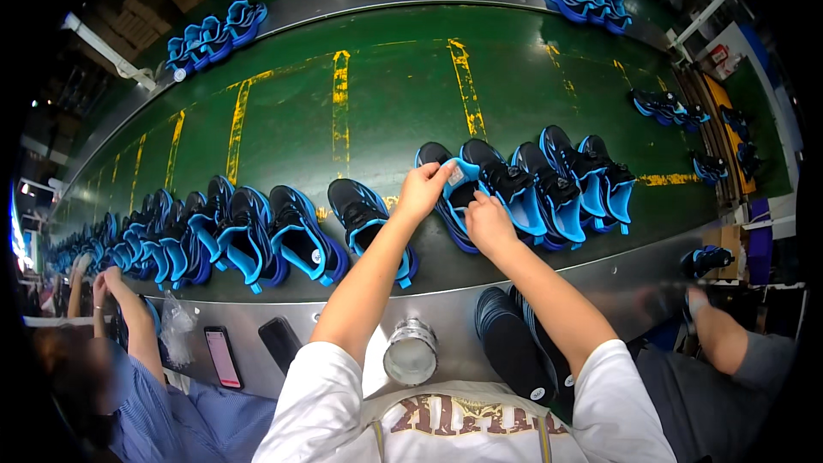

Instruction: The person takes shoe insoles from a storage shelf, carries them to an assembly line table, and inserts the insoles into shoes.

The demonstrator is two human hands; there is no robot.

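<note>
At the middle of the belt, a black and blue sneaker (464, 195) lies between my hands, its toe pointing away from me. My left hand (422, 192) is closed, thumb and fingers pinching the light blue tongue, on which a pale label shows. My right hand (492, 225) is closed at the collar on the shoe's right side, its curled fingertips partly hidden by the opening. Just left of my left forearm lies a single sneaker (358, 206). Close by on the right stand several matching sneakers (555, 193), laced and side by side.
A long row of sneakers (249, 231) runs left along the green belt (386, 94). On the metal ledge (343, 302) are two phones (224, 357), a clear jar (411, 351) and a plastic bag (177, 326). Dark knit shoes (512, 339) lie near me. Co-workers sit on both sides.
</note>
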